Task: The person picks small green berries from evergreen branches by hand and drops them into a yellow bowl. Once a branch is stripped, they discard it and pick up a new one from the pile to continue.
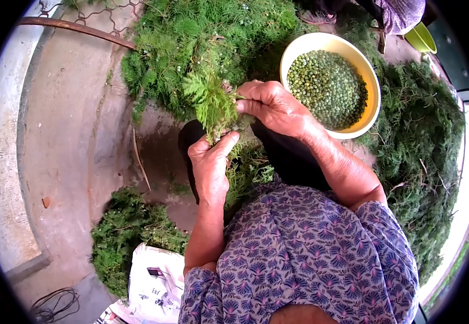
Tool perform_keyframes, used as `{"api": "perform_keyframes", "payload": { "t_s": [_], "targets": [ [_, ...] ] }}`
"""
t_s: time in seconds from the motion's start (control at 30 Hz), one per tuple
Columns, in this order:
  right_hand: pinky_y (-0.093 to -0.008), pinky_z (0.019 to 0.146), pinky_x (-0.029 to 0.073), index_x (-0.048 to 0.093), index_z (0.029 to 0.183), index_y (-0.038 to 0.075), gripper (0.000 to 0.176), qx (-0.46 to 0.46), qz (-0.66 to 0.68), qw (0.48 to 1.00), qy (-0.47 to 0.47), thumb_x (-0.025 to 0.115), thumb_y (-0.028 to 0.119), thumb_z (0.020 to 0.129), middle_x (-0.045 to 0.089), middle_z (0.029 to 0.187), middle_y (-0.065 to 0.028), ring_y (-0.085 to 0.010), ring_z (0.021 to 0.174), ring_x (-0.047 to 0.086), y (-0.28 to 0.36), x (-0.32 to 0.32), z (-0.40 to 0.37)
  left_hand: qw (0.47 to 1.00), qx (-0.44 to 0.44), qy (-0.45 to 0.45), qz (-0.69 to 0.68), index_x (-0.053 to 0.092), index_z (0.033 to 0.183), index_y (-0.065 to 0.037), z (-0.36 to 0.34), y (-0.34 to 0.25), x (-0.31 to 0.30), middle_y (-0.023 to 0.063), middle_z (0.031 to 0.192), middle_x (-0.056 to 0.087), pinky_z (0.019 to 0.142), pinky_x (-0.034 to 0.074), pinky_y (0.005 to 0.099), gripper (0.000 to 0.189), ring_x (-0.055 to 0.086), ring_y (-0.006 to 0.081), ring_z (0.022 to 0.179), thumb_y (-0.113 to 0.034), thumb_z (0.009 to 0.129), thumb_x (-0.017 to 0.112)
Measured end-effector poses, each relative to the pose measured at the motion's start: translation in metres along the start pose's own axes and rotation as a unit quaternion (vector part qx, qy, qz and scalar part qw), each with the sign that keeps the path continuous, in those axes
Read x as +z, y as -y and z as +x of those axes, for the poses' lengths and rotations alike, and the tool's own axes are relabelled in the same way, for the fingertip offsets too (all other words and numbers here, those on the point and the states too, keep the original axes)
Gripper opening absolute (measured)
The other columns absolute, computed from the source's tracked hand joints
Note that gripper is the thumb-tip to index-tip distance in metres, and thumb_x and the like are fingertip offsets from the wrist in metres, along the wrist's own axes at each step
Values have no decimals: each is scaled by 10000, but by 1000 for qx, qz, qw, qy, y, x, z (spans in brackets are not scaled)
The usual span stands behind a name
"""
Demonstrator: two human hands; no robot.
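Note:
A leafy green sprig (pixel 210 102) is held up between my two hands, over my lap. My left hand (pixel 211 167) grips its lower end between thumb and fingers. On the sprig's right side, my right hand (pixel 277 108) is closed with thumb and fingertips pinched at the foliage. Just right of my right hand stands a yellow basin (pixel 375 97) holding many small round green berries (pixel 326 89). Behind the sprig lies a large heap of green branches (pixel 164 48). More greenery (pixel 245 173) lies below my hands, between my legs.
Another big branch heap (pixel 418 162) lies at the right and a smaller pile (pixel 121 232) at lower left. Near it are a white sack (pixel 153 281) and a coiled cable (pixel 56 305). A person's patterned clothing (pixel 402 15) and a green bowl (pixel 422 38) show at top right.

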State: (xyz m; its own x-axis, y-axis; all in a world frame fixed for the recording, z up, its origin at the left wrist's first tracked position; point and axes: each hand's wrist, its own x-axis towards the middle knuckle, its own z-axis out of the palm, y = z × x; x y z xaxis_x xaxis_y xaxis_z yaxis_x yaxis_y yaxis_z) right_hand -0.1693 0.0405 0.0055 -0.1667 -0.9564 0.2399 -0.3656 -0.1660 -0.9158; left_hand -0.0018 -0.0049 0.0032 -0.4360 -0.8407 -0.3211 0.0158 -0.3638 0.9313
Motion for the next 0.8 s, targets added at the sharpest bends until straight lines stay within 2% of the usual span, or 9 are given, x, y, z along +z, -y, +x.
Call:
{"api": "perform_keyframes", "payload": {
  "t_s": [0.03,0.13,0.2,0.3,0.33,0.4,0.5,0.57,0.8],
  "targets": [
    [-305,718,458,590,997,-30,200,-3,15,1000,4,595,53,815,575,836,-113,-221,798,570,2,0,-1,1000,-3,4,-5,668,886,-17,-2,-5,2,-3,790,636,577,418,180,163,540,39,647,45,737,649],
    [-342,743,467,593,993,-27,264,6,84,995,54,639,39,741,614,852,-149,-253,818,606,0,-3,-6,1000,1,-7,-8,664,888,-7,0,-4,-1,14,821,639,664,446,213,163,560,70,712,54,738,645],
    [-342,769,461,582,1030,-13,333,-18,27,998,55,660,40,711,612,902,-143,-241,853,605,0,-1,-8,1000,6,8,-13,664,891,-7,-1,-2,-2,21,830,641,658,451,214,166,560,73,710,61,742,637],
    [-338,822,439,588,1029,6,354,142,134,977,85,683,35,689,596,958,-121,-244,943,575,3,0,-11,1000,-10,6,-18,664,885,-8,-1,-5,1,24,826,640,660,450,216,160,560,74,709,63,746,632],
    [-338,822,439,588,1029,6,354,141,134,977,85,683,35,689,596,958,-121,-244,943,575,3,0,-13,1000,-13,2,-8,665,883,-8,0,-3,0,24,823,640,657,448,217,158,558,73,707,63,746,631],
    [-295,823,448,598,1032,18,348,40,102,993,37,688,15,696,576,999,-80,-184,944,549,-1,5,-18,1000,-16,-1,3,665,881,-8,1,-2,-1,23,820,639,653,446,219,156,557,72,705,63,747,630],
    [-345,870,426,594,1015,13,363,-6,68,997,33,703,44,670,590,994,-118,-255,998,550,-4,7,-20,1000,1,10,0,666,887,-8,2,1,-2,21,816,637,644,442,219,162,554,68,702,64,747,628],
    [-361,850,439,592,1010,14,369,-38,44,998,23,706,57,661,589,970,-117,-283,980,547,-5,9,-20,1000,21,20,-1,641,847,-61,3,5,-2,4,733,629,404,352,150,148,569,48,594,-35,712,695],
    [-386,774,460,592,964,16,315,-60,-90,994,12,694,47,668,592,909,-116,-294,920,561,3,9,-25,998,-4,56,34,630,850,-72,1,-4,1,-12,724,614,409,340,161,147,524,26,564,-60,721,699]
  ]
}}
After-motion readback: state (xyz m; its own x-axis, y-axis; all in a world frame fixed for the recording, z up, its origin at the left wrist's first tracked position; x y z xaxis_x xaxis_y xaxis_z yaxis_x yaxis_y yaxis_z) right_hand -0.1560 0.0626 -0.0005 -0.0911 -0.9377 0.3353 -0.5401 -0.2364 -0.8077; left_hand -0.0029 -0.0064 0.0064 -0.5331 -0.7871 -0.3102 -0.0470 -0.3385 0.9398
